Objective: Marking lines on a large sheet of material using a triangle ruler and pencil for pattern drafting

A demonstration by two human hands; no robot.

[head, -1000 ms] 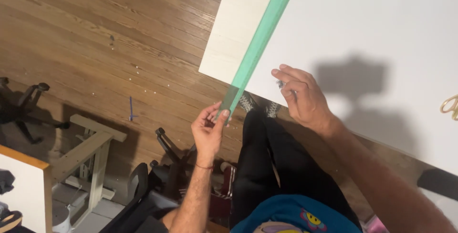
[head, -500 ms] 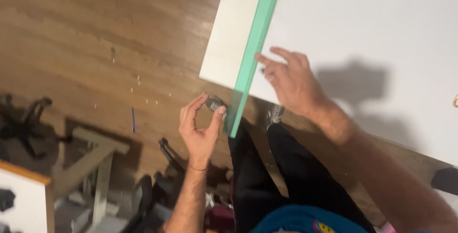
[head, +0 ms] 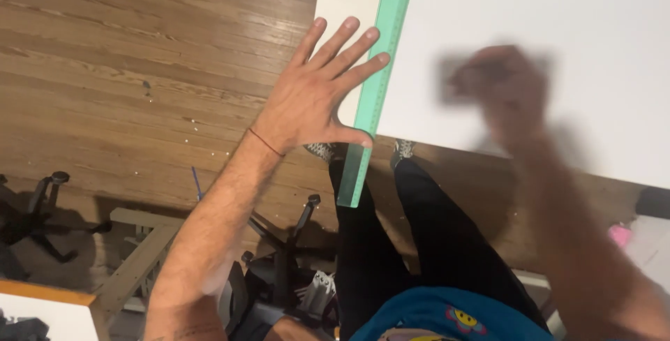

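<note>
head view, left to right: an office chair base (head: pixel 35 208) stands on the wooden floor (head: pixel 139 55) at the far left, with a pale wooden frame (head: pixel 136 257) just right of it and a blue pen (head: pixel 197 182) lying on the boards nearby. the left hand (head: pixel 317 97) is now spread flat, fingers (head: pixel 356 44) splayed apart, pressing down on the left margin of the white board (head: pixel 502 20), with the fingertips and thumb touching the green ruler (head: pixel 380 83). half a second ago that hand was below the board's near edge, pinching something small by the ruler's lower end; it has since come up onto the board and opened out. the ruler lies along the board's left edge, slanted, its lower end hanging past the near edge over the person's dark trousers (head: pixel 412 243). the right hand (head: pixel 509 93) earlier rested on the ruler; it has moved right, well apart from it, over the middle of the board, and is too blurred to tell whether it is open or closed.
</note>
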